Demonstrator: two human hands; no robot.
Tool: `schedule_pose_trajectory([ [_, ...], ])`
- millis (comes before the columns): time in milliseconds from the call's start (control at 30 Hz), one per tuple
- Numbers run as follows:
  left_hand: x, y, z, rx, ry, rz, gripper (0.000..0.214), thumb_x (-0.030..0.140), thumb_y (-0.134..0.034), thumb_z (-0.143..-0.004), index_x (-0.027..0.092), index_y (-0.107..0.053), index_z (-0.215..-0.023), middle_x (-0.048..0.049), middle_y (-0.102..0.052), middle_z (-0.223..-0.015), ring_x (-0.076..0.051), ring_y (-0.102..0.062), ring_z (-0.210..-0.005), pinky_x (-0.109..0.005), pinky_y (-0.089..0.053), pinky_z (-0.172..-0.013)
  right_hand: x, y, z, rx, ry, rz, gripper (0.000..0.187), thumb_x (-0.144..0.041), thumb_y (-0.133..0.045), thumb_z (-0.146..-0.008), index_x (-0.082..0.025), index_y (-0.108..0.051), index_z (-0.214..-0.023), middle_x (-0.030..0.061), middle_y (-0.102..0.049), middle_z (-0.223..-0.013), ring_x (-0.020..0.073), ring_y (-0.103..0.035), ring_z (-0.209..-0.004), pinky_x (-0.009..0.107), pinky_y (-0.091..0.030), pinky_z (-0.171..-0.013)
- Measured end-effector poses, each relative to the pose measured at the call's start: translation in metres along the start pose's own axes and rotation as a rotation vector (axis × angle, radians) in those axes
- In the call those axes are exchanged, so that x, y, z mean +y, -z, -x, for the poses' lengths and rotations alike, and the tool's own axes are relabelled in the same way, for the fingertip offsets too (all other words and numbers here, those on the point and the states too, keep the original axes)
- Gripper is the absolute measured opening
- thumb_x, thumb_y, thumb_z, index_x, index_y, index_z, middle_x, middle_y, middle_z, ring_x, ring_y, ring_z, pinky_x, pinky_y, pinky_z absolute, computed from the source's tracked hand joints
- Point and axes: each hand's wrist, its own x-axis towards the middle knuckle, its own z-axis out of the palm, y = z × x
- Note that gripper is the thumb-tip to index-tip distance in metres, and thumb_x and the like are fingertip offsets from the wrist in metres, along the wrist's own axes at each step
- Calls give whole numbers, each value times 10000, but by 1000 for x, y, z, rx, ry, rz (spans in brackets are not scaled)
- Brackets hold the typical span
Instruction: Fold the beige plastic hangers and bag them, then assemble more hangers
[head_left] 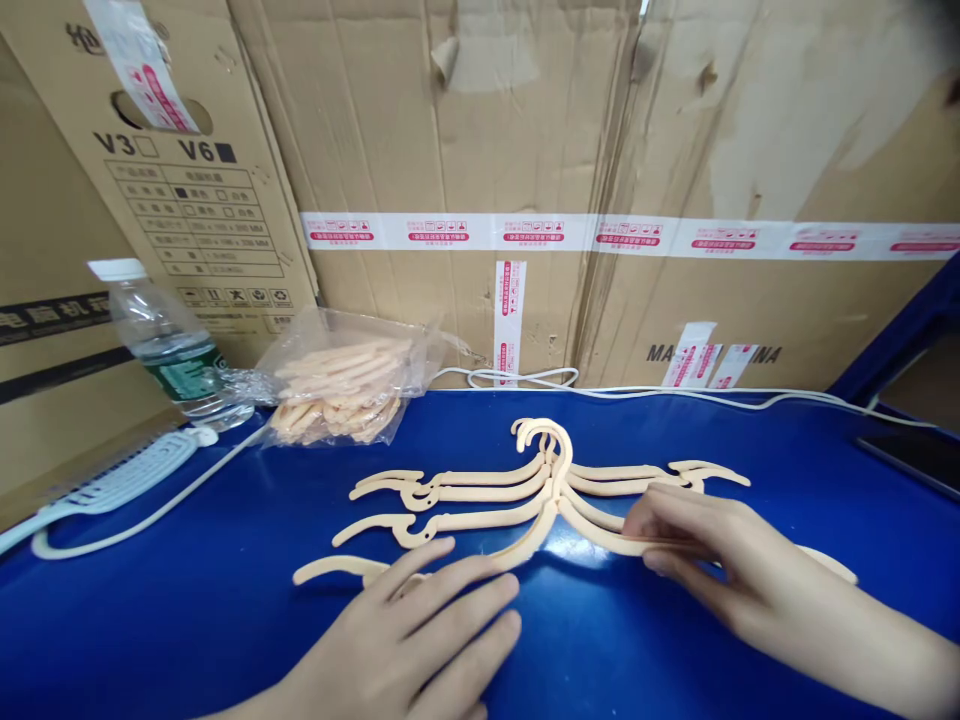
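Several cream-coloured plastic clothes hangers [480, 520] lie one behind another on the blue tabletop, their hooks gathered near the middle. The front hanger [600, 538] is the closest one to me. My right hand [720, 550] pinches its right arm between thumb and fingers. Over the left arm of that same hanger is my left hand [435, 640], fingers apart and stretched out; it covers part of the arm, and whether it touches is hard to tell. Both outer tips of the front hanger stick out past my hands.
A clear plastic bag [352, 375] of similar cream pieces sits at the back left. Beside it stand a water bottle [172, 345] and a pale blue hairbrush [135, 475]. A white cable [652, 392] runs along the cardboard boxes [450, 130]. A dark flat device [911, 462] lies far right.
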Motion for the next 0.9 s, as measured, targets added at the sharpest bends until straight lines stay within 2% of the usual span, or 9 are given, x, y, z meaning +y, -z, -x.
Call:
schedule_pose_trajectory([
  [67,-8,5,-2,-123,-16,-77,485,191,-613,-870,314,-552,-1335,-88,-609,-1288,-377,-553,-1221,-554,-304,-1108,2,-3,1,-45,-18,48,97,-185,-491,-881,-225,-568,-837,38,-645,-808,175,-616,-680,280,-525,-589],
  [133,-10,10,-4,-182,-6,-129,503,234,-606,-877,294,-515,-1367,-100,-587,-1315,-391,-522,-1250,-553,-315,-1102,4,-4,2,-67,-21,120,89,-165,-507,-850,-222,-559,-806,41,-628,-806,176,-605,-681,290,-520,-589],
  [233,-6,14,-7,-201,43,-119,505,271,-623,-866,292,-523,-1361,-93,-544,-1362,-395,-491,-1278,-553,-296,-1112,8,-4,1,-54,14,219,91,-136,-524,-811,-215,-549,-776,54,-607,-827,193,-598,-737,316,-518,-628],
  [367,2,20,-13,-176,109,3,512,244,-666,-829,309,-564,-1326,-73,-520,-1387,-374,-461,-1310,-528,-276,-1132,10,-1,-4,-44,59,300,110,-120,-521,-806,-211,-532,-744,51,-578,-812,205,-571,-761,363,-505,-683],
  [467,2,23,-17,-174,104,21,540,243,-702,-797,320,-576,-1316,-71,-530,-1384,-374,-468,-1305,-526,-289,-1127,11,-1,-7,-10,49,327,97,-135,-533,-808,-206,-523,-743,65,-562,-859,212,-559,-769,391,-504,-697],
  [667,-20,24,-20,-224,23,-89,673,368,-717,-781,320,-471,-1405,-81,-413,-1487,-388,-379,-1363,-554,-256,-1130,19,-5,-12,69,69,293,93,-156,-499,-861,-207,-498,-783,119,-552,-1106,241,-583,-976,408,-518,-820],
  [833,-38,26,-32,-293,-21,-81,725,425,-744,-749,340,-457,-1409,-67,-308,-1543,-384,-280,-1413,-568,-184,-1143,37,-7,-27,115,80,339,130,-160,-443,-903,-200,-502,-795,117,-621,-972,262,-607,-940,443,-517,-808],
  [900,-43,23,-36,-243,-50,-52,703,436,-753,-733,337,-498,-1381,-64,-326,-1538,-372,-281,-1416,-548,-168,-1152,45,-8,-34,154,100,368,133,-150,-434,-905,-196,-507,-803,118,-631,-932,269,-612,-931,457,-514,-814],
])
